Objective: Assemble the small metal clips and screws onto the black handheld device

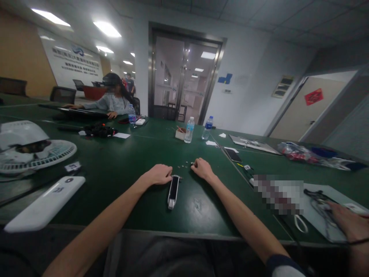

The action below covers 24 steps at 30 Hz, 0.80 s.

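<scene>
My left hand (159,174) rests on the green table with its fingers curled, right beside the upper end of a slim silver-and-black device (173,191). A small metal piece juts out at that end. Whether the fingertips grip anything there is hidden. My right hand (202,168) lies a little farther to the right, fingers closed, with a tiny dark bit at the fingertips that is too small to name. Between both hands several tiny ring-like parts (182,166) are scattered on the tabletop.
Two water bottles (189,130) and a small box (180,133) stand ahead. To the left are a white casing (47,202) and a round white grille (62,150). A phone (233,154) lies right, near another person's hand (347,219). A person (115,100) sits far left.
</scene>
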### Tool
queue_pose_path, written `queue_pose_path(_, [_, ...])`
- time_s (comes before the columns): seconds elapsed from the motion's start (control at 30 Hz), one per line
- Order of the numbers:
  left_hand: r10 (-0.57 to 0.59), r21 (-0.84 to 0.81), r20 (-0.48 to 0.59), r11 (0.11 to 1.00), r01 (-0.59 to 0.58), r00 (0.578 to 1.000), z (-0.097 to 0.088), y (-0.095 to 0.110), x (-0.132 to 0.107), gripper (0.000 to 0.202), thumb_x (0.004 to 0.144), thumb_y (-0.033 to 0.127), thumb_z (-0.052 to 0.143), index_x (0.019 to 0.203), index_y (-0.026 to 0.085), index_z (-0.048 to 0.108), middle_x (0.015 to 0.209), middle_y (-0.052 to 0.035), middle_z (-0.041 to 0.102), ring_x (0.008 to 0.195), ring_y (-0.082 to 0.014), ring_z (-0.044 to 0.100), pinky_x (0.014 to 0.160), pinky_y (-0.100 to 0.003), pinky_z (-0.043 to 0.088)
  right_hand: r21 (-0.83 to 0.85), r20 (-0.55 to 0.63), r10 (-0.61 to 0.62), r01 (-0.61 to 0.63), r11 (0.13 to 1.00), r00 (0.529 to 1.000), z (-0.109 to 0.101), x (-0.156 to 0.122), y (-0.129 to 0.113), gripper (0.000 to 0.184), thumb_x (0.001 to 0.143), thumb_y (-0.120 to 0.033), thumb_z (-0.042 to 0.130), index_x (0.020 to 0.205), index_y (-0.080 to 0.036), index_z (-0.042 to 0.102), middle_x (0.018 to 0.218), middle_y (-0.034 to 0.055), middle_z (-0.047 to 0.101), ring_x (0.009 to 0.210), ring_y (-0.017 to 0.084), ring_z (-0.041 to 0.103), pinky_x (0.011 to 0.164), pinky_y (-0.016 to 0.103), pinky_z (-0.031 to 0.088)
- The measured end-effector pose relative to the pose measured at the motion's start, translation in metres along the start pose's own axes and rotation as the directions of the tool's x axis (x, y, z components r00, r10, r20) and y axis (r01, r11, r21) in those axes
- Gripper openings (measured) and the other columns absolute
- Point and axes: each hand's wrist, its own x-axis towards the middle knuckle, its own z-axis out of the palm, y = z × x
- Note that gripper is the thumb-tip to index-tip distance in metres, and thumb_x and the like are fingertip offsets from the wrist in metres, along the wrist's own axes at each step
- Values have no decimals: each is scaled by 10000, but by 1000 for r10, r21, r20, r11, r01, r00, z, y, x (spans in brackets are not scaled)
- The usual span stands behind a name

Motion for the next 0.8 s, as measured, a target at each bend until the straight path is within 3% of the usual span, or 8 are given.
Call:
queue_pose_path(0.13, [-14,3,-38,1000,14,999,4,1,-1,151,819,295,424,789,186,524,755,-50,618,687,-188,568,611,-281,388,13,-37,-114,115,993,993,-9,-14,-19,134,795,-291,533,748,-177,586,858,62,605,763,168,560,663,251,371])
queue_pose_path(0.3, [-32,28,-75,999,34,997,10,1,-4,147,815,289,416,793,181,513,752,-57,617,656,-185,562,601,-279,391,61,43,-300,297,953,953,-10,-37,-40,126,775,-274,549,709,-179,598,813,54,617,717,159,554,637,246,358])
queue_pose_path(0.8, [-63,26,-29,998,64,998,8,1,-5,168,800,307,448,792,174,550,716,-42,622,630,-182,564,576,-266,377,267,-1,-339,327,907,941,5,-42,-44,145,754,-241,576,636,-158,563,682,21,588,618,112,502,589,214,332])
